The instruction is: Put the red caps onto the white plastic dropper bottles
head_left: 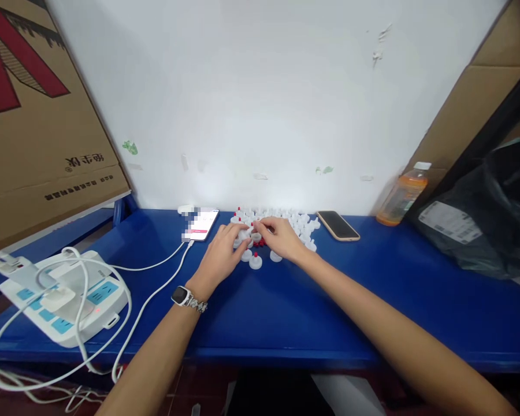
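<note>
Several small white plastic caps (301, 224) and tiny red pieces (260, 242) lie in a cluster on the blue table (286, 300), close to the white wall. My left hand (223, 254), with a watch on its wrist, has its fingers closed on one white cap (244, 234) at the cluster's near edge. My right hand (281, 237) meets it from the right, its fingertips pinched at the same spot on something too small to make out. Two loose white caps (255, 263) lie just in front of my fingers.
A white phone (201, 224) on a charging cable lies left of the cluster, a dark phone (338, 225) to its right. An orange drink bottle (402, 196) and a black bag (489, 219) stand at the right. A white power strip (60, 297) and a cardboard box (39, 115) are at the left.
</note>
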A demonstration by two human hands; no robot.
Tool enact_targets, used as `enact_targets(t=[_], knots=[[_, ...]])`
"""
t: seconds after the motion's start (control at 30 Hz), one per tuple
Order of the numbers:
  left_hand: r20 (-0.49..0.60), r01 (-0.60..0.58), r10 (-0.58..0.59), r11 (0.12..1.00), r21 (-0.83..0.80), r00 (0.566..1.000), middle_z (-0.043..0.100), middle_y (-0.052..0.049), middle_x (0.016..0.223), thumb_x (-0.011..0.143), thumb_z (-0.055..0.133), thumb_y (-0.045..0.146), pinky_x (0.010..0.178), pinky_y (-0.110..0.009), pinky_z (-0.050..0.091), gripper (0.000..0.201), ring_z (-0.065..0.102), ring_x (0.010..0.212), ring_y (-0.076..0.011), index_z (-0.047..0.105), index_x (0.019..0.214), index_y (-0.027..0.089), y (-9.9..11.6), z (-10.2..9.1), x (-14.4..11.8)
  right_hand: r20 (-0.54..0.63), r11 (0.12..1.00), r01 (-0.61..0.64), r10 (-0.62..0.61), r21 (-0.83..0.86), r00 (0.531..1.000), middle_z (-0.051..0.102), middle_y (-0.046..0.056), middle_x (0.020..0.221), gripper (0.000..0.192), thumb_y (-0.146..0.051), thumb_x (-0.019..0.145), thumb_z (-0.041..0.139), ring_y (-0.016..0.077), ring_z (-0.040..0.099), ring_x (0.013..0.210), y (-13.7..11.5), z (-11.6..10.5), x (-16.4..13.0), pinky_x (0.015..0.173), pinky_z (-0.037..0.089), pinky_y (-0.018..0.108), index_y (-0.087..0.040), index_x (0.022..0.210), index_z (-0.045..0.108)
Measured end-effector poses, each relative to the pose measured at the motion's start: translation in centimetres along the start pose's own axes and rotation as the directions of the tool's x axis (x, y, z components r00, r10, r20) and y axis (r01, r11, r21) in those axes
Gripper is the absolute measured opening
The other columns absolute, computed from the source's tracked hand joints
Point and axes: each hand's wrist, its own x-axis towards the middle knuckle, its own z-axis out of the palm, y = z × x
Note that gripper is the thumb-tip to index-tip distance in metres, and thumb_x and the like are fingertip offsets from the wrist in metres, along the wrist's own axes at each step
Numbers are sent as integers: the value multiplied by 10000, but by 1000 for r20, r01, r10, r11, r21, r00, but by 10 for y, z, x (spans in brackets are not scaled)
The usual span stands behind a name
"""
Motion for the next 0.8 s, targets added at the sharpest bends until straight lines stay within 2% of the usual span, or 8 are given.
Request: enact_targets(t=[0.07,0.17,0.3,0.47,0.7,0.8], knots=[[0,1,-1,1000,-6,1000,627,-72,1129,986,466,387,867,-394,473,317,550,1031,-244,556,1243,224,-3,0,0,0,990,12,-12,-142,1000,667,36,770,354,-378,963,444,199,554,813,4,-5,-5,821,314,346,-201,823,716],[-4,15,-15,1000,-1,1000,631,-76,1116,983,468,405,870,-401,471,331,544,1035,-249,563,1233,210,-8,-2,-1,106,944,85,-53,-318,993,654,65,855,207,-348,896,569,241,519,931,7,-8,-6,861,269,381,-222,872,731],[-3,33,-33,999,12,999,636,-71,1090,975,478,410,860,-398,473,324,547,1018,-249,574,1213,213,-14,-2,0,277,899,227,-125,-375,953,619,73,915,174,-325,876,604,245,480,949,4,-5,-1,854,252,385,-260,966,738],[-2,36,-36,999,24,999,639,-75,1087,970,487,401,856,-397,471,329,547,1014,-250,570,1213,197,-18,-2,1,404,864,319,-150,-391,902,607,86,942,209,-321,886,601,257,472,949,2,3,9,827,244,389,-301,1028,754],[9,36,-36,999,28,999,642,-67,1058,963,499,396,875,-407,458,291,550,989,-249,584,1166,206,-18,-5,0,401,873,314,-153,-373,903,637,83,918,177,-294,896,587,257,486,966,4,10,10,844,254,397,-235,883,753],[23,44,-44,999,5,999,642,-61,1056,971,488,412,852,-394,461,302,547,973,-242,578,1179,211,-15,-5,-1,332,896,292,-179,-333,926,651,73,891,149,-245,882,582,243,508,962,5,8,7,867,278,397,-193,809,701]])
